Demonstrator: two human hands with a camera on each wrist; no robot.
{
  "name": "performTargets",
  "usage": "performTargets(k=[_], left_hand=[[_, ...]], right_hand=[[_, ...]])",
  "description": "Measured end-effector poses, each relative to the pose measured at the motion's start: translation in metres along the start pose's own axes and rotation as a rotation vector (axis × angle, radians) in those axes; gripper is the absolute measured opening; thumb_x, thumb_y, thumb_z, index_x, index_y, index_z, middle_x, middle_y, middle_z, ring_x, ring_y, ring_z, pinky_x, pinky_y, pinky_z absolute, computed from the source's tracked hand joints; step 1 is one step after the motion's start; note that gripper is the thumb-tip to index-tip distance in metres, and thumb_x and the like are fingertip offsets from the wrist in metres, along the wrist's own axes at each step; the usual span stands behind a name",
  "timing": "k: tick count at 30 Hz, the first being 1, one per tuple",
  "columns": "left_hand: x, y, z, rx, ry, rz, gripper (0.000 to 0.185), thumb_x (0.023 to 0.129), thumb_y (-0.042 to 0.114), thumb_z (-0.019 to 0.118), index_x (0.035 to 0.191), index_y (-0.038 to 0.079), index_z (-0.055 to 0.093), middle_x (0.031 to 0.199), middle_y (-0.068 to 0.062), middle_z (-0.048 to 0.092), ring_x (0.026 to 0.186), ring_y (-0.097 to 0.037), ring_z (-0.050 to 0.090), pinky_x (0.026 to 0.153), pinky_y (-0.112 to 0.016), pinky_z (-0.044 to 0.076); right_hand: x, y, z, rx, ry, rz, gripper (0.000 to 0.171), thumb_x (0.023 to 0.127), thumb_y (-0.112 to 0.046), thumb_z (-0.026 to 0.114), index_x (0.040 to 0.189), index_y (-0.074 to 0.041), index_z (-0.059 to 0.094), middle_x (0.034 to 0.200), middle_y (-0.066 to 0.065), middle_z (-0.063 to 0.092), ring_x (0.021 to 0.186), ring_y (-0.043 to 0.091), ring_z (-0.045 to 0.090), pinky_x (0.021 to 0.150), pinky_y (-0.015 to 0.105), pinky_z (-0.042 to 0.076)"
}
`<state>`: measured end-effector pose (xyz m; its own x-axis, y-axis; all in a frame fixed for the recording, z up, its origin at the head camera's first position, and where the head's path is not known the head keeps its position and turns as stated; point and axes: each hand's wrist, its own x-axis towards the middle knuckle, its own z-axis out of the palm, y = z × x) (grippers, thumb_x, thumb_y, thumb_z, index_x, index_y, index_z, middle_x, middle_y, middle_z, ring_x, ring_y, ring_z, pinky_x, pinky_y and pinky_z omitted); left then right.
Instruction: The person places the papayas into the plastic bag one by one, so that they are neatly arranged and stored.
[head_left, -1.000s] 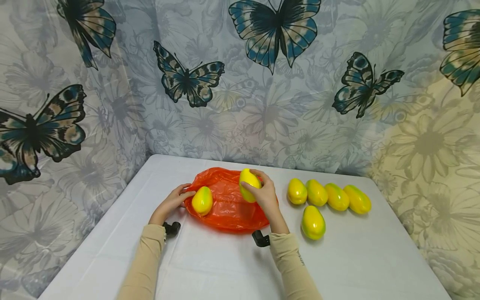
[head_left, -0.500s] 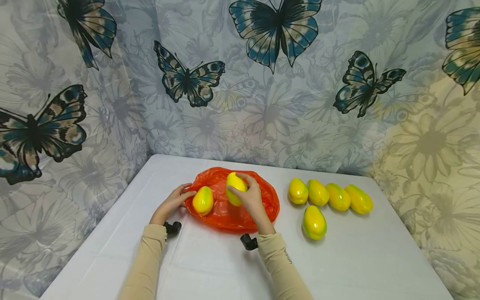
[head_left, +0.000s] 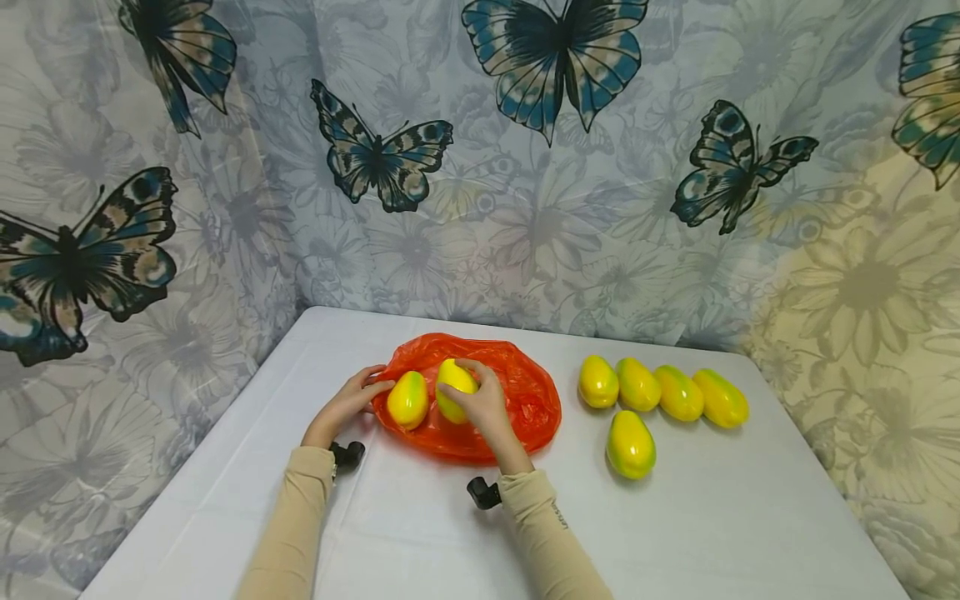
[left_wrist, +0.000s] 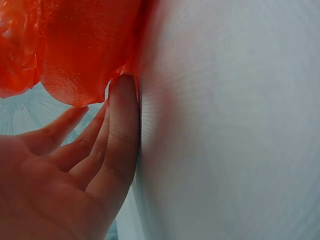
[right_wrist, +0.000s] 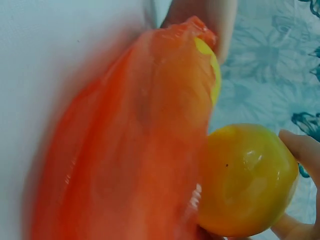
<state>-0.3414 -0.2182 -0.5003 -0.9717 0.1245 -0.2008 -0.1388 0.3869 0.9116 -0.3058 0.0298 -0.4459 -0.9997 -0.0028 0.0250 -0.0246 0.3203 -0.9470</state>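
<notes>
On the white tabletop [head_left: 420, 533], seen from the head camera, lie seven glossy yellow-green plastic mangoes in all. Two sit at the crumpled orange plastic bag [head_left: 525, 400]: the left mango [head_left: 408, 400] stands roughly upright on the bag's left edge, and the right hand [head_left: 483, 404] grips the held mango [head_left: 454, 390] just beside it, fingers curled round its top and side, long axis near upright with a slight tilt. The left hand [head_left: 348, 402] rests at the bag's left rim, fingertips by the left mango (whether it pinches the plastic is hard to tell from here). Five loose mangoes lie well apart to the right: a row of four mangoes [head_left: 663, 392] side by side, and a single front mango [head_left: 630, 443] nearer the person, its narrow end pointing away. A butterfly-printed curtain [head_left: 525, 167] hangs behind.

Left wrist view, unlike the head view, shows the left hand [left_wrist: 75, 170] close up: fingers nearly straight and relaxed, their tips touching the bag's edge [left_wrist: 80, 50] against the tabletop [left_wrist: 230, 125]; no mango shows here.

Right wrist view shows the held mango [right_wrist: 245, 180] large at lower right, pressed against the orange bag [right_wrist: 130, 165], with a fingertip on its right side. Behind the bag's top peeks the left mango [right_wrist: 210, 65], mostly hidden.
</notes>
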Motion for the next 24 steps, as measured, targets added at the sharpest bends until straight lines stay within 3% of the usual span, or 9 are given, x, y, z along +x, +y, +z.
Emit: performTargets(k=[17, 24], left_hand=[[0.0, 0.0, 0.002, -0.021, 0.001, 0.009, 0.069, 0.097, 0.043, 0.055, 0.152, 0.009, 0.029, 0.152, -0.024, 0.037, 0.119, -0.031, 0.054, 0.074, -0.025, 0.05], [0.0, 0.0, 0.001, -0.016, 0.001, 0.007, 0.07, 0.098, 0.044, 0.054, 0.152, 0.008, 0.028, 0.152, -0.024, 0.037, 0.111, -0.027, 0.056, 0.075, -0.025, 0.049]], right_hand=[[0.0, 0.013, 0.017, -0.008, -0.025, 0.011, 0.052, 0.082, -0.022, 0.079, 0.128, -0.008, 0.061, 0.14, 0.017, 0.05, 0.124, 0.034, 0.048, 0.103, 0.051, 0.046], [-0.001, 0.02, 0.02, -0.035, -0.024, 0.02, 0.05, 0.082, -0.023, 0.079, 0.126, -0.009, 0.062, 0.138, 0.018, 0.05, 0.12, 0.034, 0.05, 0.1, 0.05, 0.048]])
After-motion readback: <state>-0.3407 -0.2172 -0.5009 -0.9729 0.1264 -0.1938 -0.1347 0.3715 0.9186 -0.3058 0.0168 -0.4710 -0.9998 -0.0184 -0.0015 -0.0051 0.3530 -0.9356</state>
